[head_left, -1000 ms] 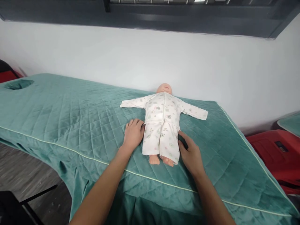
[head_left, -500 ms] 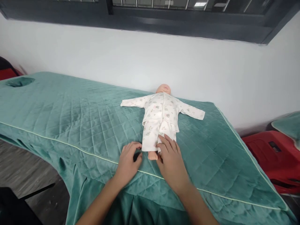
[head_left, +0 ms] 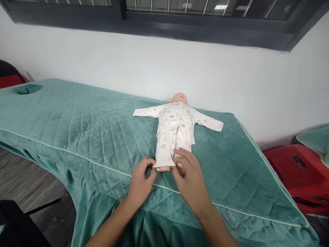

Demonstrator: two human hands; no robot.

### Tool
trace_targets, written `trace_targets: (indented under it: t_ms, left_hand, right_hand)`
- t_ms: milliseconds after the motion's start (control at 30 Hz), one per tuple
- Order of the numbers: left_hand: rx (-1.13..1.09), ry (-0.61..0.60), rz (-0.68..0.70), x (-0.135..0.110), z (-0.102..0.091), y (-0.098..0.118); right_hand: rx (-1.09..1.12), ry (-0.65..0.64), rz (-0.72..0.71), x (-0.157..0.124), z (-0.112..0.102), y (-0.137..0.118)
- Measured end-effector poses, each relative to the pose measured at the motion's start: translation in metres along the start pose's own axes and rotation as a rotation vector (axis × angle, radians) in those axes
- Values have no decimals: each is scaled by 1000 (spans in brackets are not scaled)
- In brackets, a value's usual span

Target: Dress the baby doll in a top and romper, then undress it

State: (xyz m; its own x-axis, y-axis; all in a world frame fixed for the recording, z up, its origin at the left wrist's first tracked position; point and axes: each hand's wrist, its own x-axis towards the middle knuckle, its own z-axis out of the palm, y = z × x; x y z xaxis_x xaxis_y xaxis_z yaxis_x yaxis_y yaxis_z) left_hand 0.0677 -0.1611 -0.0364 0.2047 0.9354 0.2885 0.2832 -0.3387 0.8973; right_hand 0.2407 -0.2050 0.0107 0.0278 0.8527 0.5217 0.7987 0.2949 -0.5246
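A baby doll [head_left: 179,97] lies on its back on the green quilted bed cover [head_left: 108,130], its head toward the wall and its arms spread. It wears a white printed shirt [head_left: 177,116] and matching trousers [head_left: 166,147]. My left hand [head_left: 142,178] pinches the outer corner of one trouser cuff between thumb and fingertips. The inner corner of that same cuff is pinched by my right hand [head_left: 189,178]. Between them the hem is stretched wide, and a bit of the doll's foot [head_left: 164,168] shows beneath it. My right fingers partly cover the other leg.
A white wall [head_left: 102,58] rises behind the bed, under a dark window frame [head_left: 200,27]. Red chairs [head_left: 295,178] stand beyond the right end. The bed has a face hole [head_left: 27,89] at far left. A black object [head_left: 17,223] is at the lower left.
My left hand has taken hold of the cuff's outer corner. The hem is now pulled wide and down over the foot, which showed more before. The view has shifted slightly.
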Motion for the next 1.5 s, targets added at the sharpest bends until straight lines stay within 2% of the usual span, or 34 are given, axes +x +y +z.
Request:
trace_targets:
  t_ms: [167, 300, 433, 567, 733, 900, 1100, 1233, 1500]
  left_hand:
    - [71, 21, 17, -5, 3, -3]
    - [217, 121, 205, -3, 4, 8]
    - [406, -19, 438, 3, 14, 29]
    - [624, -120, 541, 14, 29, 39]
    - [724, -95, 547, 24, 39, 35]
    - [638, -60, 549, 21, 37, 39]
    - [521, -12, 538, 10, 33, 41]
    - [521, -8, 531, 6, 35, 31]
    - [497, 2, 523, -4, 30, 21]
  right_hand:
    - [31, -36, 59, -14, -3, 2]
    - [163, -9, 191, -30, -6, 10]
    - [191, 65, 271, -42, -4, 22]
    - [116, 119, 336, -44, 4, 35]
    - [104, 125, 357, -37, 10, 42]
    - [141, 112, 365, -30, -1, 37]
    - [32, 149, 219, -37, -18, 22]
    - [-3, 129, 180, -45, -15, 24]
    - [44, 126, 253, -56, -6, 33]
